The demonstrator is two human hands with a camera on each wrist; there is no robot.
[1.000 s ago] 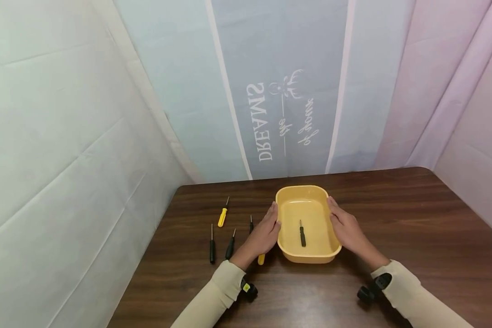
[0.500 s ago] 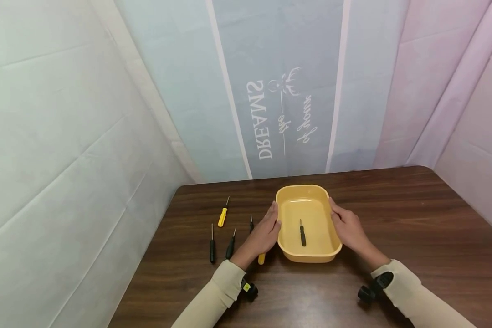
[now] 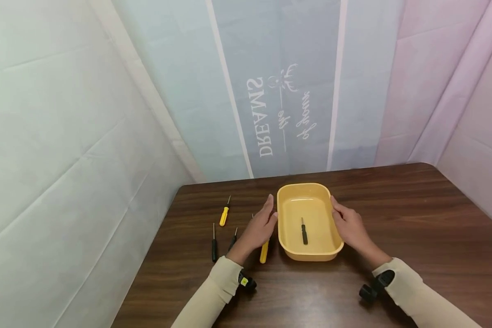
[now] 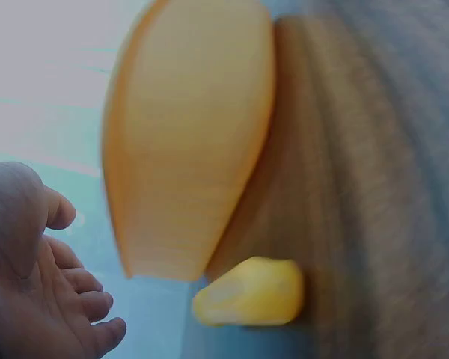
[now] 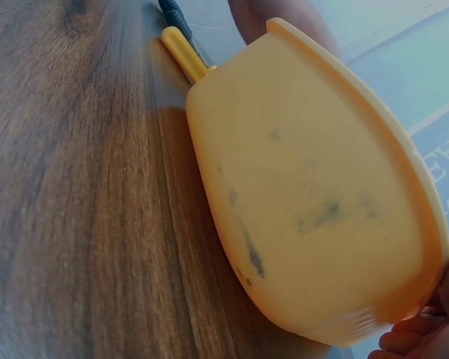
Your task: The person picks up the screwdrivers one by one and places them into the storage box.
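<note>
Your left hand (image 3: 259,226) hovers flat, fingers apart, beside the yellow tub (image 3: 309,248); your right hand (image 3: 350,225) rests loosely on it (only the head view shows the black screwdriver (image 3: 304,231) inside).

Dark wooden table (image 3: 414,218), pale fabric backdrop (image 3: 287,91) with mirrored lettering

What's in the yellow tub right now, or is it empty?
Not empty: one black-handled screwdriver lies on the floor of the tub.

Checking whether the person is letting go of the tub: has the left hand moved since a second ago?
Yes. The left hand has drawn leftward off the yellow tub, uncovering more of the yellow screwdriver beside it.
</note>
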